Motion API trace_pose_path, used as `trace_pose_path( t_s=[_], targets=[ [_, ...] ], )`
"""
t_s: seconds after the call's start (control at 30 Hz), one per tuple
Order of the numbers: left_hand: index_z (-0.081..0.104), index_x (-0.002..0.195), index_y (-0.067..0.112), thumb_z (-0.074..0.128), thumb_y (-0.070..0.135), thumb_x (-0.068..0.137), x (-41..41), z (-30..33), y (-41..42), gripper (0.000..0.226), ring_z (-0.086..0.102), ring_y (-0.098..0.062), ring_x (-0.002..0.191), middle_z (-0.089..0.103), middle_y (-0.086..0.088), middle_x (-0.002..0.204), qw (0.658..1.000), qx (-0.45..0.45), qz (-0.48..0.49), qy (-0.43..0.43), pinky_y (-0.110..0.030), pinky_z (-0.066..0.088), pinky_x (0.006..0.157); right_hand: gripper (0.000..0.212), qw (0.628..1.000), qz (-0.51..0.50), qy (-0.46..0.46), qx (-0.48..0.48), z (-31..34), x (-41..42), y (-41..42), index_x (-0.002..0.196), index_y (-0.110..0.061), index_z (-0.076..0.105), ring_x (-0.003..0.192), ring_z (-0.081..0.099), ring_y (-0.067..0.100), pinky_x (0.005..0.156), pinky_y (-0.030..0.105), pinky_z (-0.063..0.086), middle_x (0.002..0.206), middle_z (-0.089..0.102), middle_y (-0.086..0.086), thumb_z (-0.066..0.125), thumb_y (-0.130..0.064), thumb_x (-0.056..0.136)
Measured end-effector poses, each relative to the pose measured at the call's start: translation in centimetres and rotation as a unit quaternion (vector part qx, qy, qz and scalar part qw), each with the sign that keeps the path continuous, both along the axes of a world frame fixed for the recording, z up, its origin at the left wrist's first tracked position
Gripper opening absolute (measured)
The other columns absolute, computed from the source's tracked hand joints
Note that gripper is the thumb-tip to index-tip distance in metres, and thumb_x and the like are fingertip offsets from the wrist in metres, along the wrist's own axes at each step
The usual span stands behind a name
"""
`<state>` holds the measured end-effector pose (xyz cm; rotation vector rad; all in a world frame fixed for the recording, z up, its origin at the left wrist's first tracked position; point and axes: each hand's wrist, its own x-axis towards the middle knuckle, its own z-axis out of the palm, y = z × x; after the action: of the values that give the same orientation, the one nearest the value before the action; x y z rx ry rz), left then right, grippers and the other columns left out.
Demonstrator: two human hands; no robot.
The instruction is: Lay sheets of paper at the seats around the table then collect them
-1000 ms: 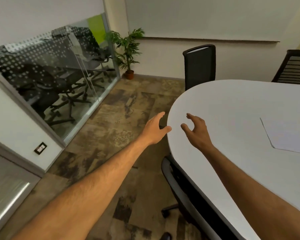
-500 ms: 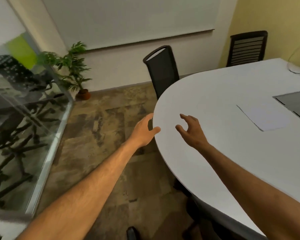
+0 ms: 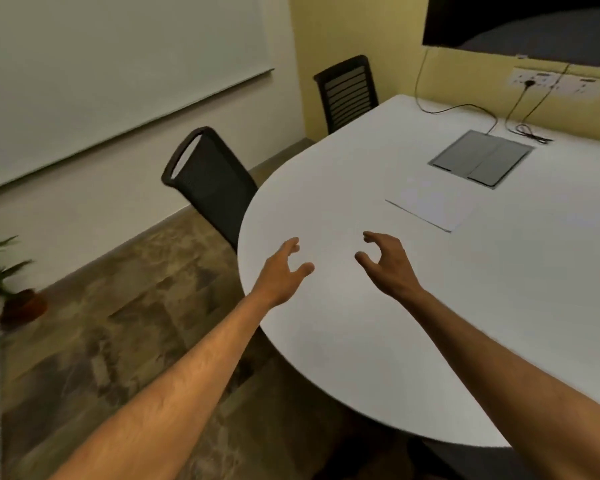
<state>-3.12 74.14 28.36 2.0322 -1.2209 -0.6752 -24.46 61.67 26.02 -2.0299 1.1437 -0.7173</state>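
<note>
A white sheet of paper (image 3: 430,206) lies flat on the white rounded table (image 3: 343,341), just in front of a grey floor-box lid. My left hand (image 3: 281,271) hovers over the table's left edge, fingers apart and holding nothing. My right hand (image 3: 387,263) is over the table beside it, fingers curled apart, also empty. Both hands are well short of the sheet, which is ahead and to the right.
A black chair (image 3: 208,178) stands at the table's left end and another (image 3: 349,91) at the far side by the yellow wall. A grey cable-box lid (image 3: 480,162) and cables (image 3: 527,129) are at the table's far end. A potted plant (image 3: 4,282) is at left.
My view has swung to the right, so the table's far end, the screen and the sockets have come into sight. Both hands stay open and have shifted over the table edge.
</note>
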Motion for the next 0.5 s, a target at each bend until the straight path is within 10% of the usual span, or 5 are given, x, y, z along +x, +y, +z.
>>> trace_pose_path(
  t_s=[0.5],
  targets=[
    [0.036,0.152,0.024,0.065,0.038,0.093,5.4,-2.6,-24.4,0.067,0.042,-0.018,0.138,0.043,0.001,0.153,0.986,0.02,-0.162,0.012,-0.035,0.036,0.108,0.056,0.983,-0.181,0.035,0.017,-2.4,0.8,-15.3,0.147,-0.016,0.047,0.143,0.034,0.022,0.113,0.032,0.027,0.15,0.048,0.006,0.062,-0.032,0.096]
  ],
)
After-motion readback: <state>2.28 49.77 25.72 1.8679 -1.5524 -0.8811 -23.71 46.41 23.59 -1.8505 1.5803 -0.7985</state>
